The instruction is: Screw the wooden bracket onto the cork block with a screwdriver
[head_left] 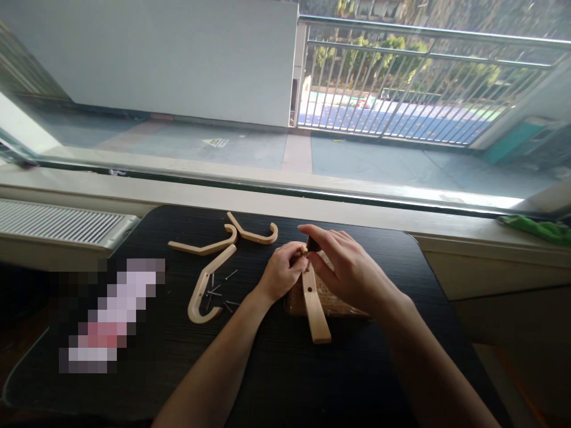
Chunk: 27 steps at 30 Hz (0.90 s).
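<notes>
1. On the black table (267, 380) beneath the window, a wooden hook (317, 318) lies lengthwise, its straight end pointing toward the person and one dark hole showing near its middle.
2. Under that hook sits a brown slab (343, 306), seemingly wrapped in clear plastic; the hook's near end juts out past the slab's edge.
3. At the far end of the hook, the left hand (282, 270) is closed, fingers and thumb pinching the wood and steadying it against the slab.
4. Just beside it, the right hand (350, 261) has a dark-handled screwdriver (314, 244) between thumb and fingers, only partly curled, with the palm turned down. Its thin shaft reaches down to the wood; from where I stand I can't make out exactly how the tip is seated.
5. Left of the hands lie three more pale hooks: a long-armed hook (203, 246) and a far hook (257, 238) close together toward the window, and a near hook (198, 291) closer to the person.
6. Inside and beside the curve of that last one, loose metal screws (214, 292) are scattered.
7. Off to the right, a green cloth (535, 230) rests on the windowsill (464, 229).
</notes>
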Each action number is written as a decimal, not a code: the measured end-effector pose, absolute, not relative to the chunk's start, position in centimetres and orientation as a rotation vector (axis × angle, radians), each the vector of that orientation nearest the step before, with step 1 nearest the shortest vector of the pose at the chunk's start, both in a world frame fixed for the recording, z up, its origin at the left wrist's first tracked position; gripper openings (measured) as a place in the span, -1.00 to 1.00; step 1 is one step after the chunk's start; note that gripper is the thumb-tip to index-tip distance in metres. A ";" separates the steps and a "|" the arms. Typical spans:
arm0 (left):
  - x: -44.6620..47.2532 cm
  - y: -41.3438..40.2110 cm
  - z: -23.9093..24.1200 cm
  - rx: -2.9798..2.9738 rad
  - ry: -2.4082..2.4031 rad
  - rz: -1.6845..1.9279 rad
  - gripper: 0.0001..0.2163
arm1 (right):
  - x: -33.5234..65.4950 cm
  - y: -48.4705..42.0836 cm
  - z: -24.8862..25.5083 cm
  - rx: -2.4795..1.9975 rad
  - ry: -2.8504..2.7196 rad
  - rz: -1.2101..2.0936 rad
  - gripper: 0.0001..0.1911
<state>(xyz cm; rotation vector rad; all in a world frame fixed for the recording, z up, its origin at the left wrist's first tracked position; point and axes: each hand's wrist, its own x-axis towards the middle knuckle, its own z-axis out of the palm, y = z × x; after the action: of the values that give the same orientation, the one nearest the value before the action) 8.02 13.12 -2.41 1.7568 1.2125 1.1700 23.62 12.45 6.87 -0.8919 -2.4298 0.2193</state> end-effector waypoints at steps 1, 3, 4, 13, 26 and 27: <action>8.0 13.1 -2.4 1.755 1.212 1.175 -0.91 | 23.7 12.5 7.2 -0.902 -2.438 0.235 -0.60; 8.0 13.1 -2.5 1.751 1.216 1.176 -0.91 | 23.8 12.6 7.8 -0.922 -2.443 0.260 -0.59; 8.0 13.1 -2.5 1.748 1.220 1.171 -0.90 | 23.8 12.7 8.0 -0.932 -2.445 0.269 -0.59; 8.0 13.1 -2.6 1.748 1.244 1.161 -0.90 | 23.6 13.2 9.0 -1.112 -2.433 0.308 -0.62; 8.0 13.0 -2.3 1.704 1.225 1.155 -0.86 | 24.2 13.2 9.1 -1.221 -2.371 0.269 -0.66; 7.9 13.0 -2.3 1.705 1.223 1.157 -0.85 | 24.2 13.2 9.1 -1.222 -2.369 0.267 -0.67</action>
<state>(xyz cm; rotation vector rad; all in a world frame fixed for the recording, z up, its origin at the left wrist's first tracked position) 7.95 13.04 -2.30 1.7051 1.2227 1.1571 24.17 13.17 9.12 -1.2222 -2.3687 0.2666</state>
